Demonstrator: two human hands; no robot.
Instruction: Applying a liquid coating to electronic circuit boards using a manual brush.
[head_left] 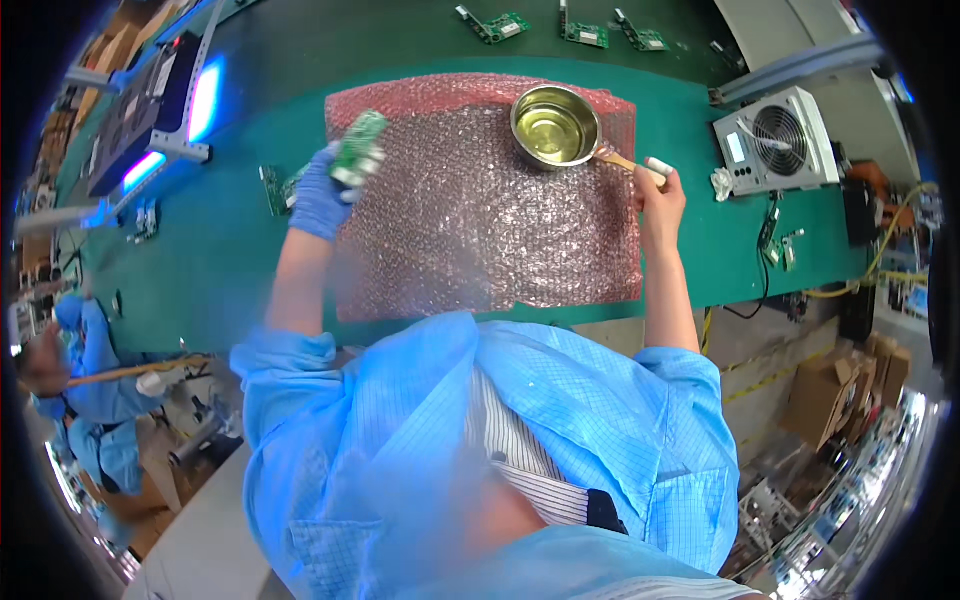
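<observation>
Metal bowl (pixel 555 125): clear liquid | right hand (pixel 660 200): brush handle (pixel 630 163)

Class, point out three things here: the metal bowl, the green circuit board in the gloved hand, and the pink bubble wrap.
metal bowl (pixel 555 126), head view, inner bottom.
green circuit board (pixel 358 148), head view, board middle.
pink bubble wrap (pixel 480 230), head view, bare centre.

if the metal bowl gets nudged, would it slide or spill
Probably both. The metal bowl sits on pink bubble wrap, an uneven base, so it may rock. It holds clear liquid that could slosh. The right hand holds a brush dipped in it.
</observation>
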